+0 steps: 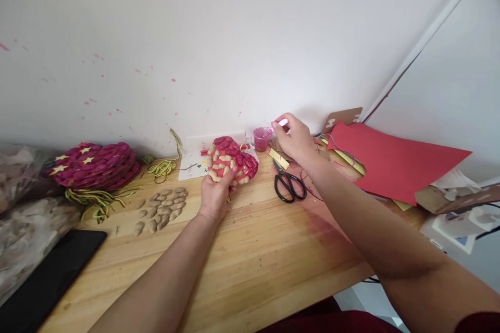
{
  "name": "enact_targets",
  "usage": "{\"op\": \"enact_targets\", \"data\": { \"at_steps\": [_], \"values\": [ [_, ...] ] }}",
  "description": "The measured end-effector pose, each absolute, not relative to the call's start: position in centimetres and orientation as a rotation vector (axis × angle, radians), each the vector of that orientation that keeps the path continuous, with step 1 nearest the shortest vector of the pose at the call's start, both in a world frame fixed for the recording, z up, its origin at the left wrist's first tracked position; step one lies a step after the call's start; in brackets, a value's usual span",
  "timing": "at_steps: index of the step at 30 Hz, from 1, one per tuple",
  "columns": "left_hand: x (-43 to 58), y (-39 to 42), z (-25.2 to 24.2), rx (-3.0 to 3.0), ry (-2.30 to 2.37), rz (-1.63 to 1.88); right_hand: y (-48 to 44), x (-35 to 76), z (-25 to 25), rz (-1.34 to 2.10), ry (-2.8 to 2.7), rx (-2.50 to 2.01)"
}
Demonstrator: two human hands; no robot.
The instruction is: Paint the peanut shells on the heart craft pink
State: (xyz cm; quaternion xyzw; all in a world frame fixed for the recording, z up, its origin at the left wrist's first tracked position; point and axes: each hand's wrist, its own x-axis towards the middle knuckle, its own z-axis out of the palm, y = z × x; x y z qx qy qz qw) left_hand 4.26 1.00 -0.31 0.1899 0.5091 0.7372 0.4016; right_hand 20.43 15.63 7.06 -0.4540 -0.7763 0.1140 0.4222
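Observation:
My left hand (215,195) is closed on the near edge of a red disc (226,169) covered with whole peanuts, thumb on top. Peanuts along its upper and right side are painted shiny magenta; the others are bare tan. My right hand (294,138) pinches the white handle of what looks like a paintbrush (283,123), its pink end pointing left above a plastic cup (261,139) of pink paint. Under the disc lies a white paper (190,164) with small stars. Black-handled scissors (289,186) rest on the table below my right hand.
Loose peanuts (162,210) lie left of my left hand. Farther left are stacked magenta peanut discs (96,164), yellow-green cords (162,167), plastic bags (35,234) and a black flat panel (50,276). Red card (390,156) and a white power strip (455,229) are at right.

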Motion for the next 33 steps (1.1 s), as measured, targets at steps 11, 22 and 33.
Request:
{"op": "enact_targets", "data": {
  "at_steps": [11,22,33],
  "values": [
    [3.8,1.3,-1.1,0.658,1.354,1.891,19.8,16.0,8.1,0.138,-2.326,-1.635],
    [3.9,1.3,-1.0,0.774,1.218,1.989,19.0,18.3,9.3,0.187,-2.075,-1.473],
    [4.6,0.6,-0.6,0.722,1.273,1.889,9.4,21.7,5.5,1.203,-1.381,-0.724]
  ]
}}
